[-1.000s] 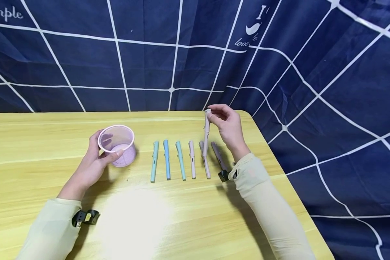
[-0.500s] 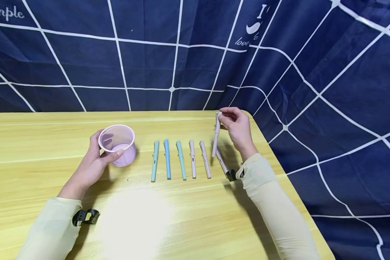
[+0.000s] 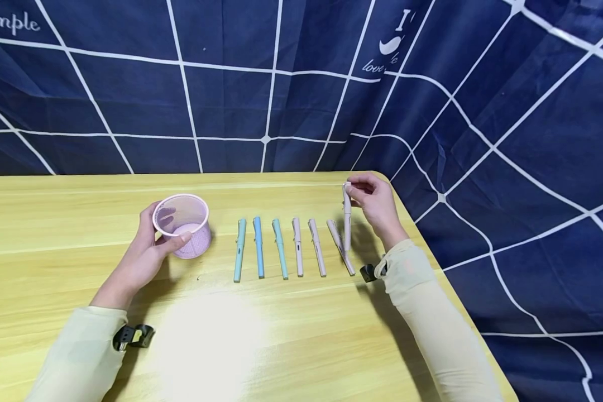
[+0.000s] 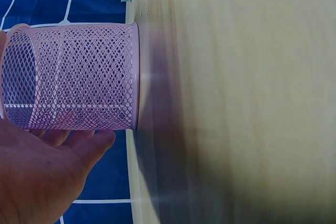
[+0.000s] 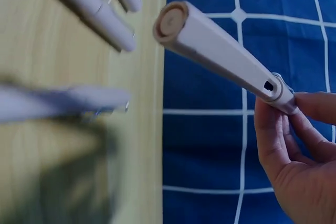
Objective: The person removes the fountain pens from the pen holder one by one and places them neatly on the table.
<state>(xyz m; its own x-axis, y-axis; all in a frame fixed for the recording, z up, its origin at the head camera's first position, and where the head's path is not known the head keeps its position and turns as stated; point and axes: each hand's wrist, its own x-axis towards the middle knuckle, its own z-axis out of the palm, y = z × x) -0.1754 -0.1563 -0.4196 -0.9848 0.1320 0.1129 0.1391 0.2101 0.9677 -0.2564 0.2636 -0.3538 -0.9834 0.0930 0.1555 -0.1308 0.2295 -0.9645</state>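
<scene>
My left hand (image 3: 143,254) grips a pink mesh pen cup (image 3: 200,241), thumb over its near side. Seen in the left wrist view, the cup's base (image 4: 135,77) is on the tabletop. At the right, my right hand (image 3: 379,209) pinches a pale pink pen (image 3: 347,220) near its upper end. In the head view it hangs roughly upright, overlapping the rightmost lying pen (image 3: 335,234); the right wrist view shows the held pen (image 5: 226,53) off the table. Left of it lie two more pale pink pens, a green pen (image 3: 279,248), a blue pen (image 3: 258,248) and another green pen (image 3: 239,250).
The wood-grain table (image 3: 291,346) ends at a rounded corner at the back right. A dark blue curtain (image 3: 231,100) with white grid lines stands behind it and along the right side. A bright glare spot covers the table's front middle.
My right hand has moved right and slightly toward me with the pen, from over the second pen from the right to over the rightmost one. The left hand and cup stay put.
</scene>
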